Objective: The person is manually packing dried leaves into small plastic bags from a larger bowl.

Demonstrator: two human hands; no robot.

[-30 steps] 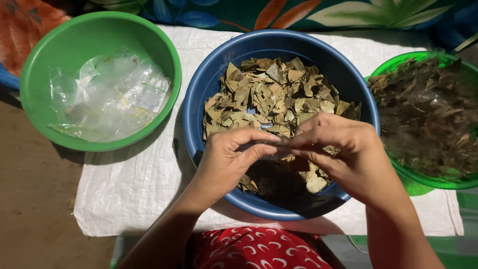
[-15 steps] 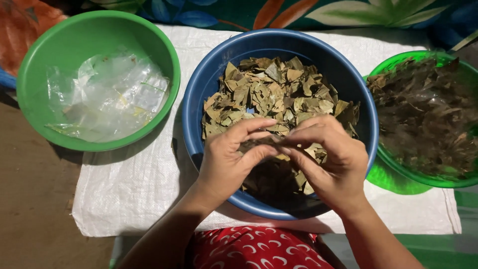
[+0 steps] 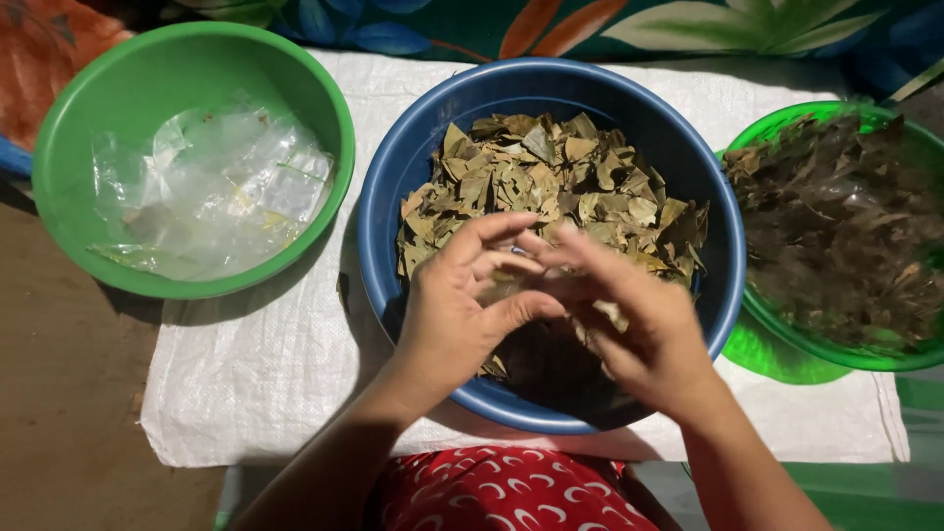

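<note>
A blue plastic bowl [image 3: 393,187] sits in the middle, half full of dry, olive-brown leaves [image 3: 551,177]. Both my hands hover over its near side. My left hand [image 3: 457,310] has its fingers stretched out and its thumb apart, pointing right. My right hand [image 3: 639,324] is blurred, and its fingers reach left across the left fingertips. A small pale leaf piece shows by the right thumb, but I cannot tell whether it is held.
A green bowl [image 3: 88,118] with crumpled clear plastic bags [image 3: 216,192] stands at the left. At the right is a translucent green bowl [image 3: 787,349] of darker dry leaves [image 3: 836,226]. All rest on a white woven sack [image 3: 256,383]. Red patterned cloth [image 3: 501,492] covers my lap.
My hands were pinched together over the leaves. Now the fingers have spread and straightened, and the right hand is sweeping left in a blur.
</note>
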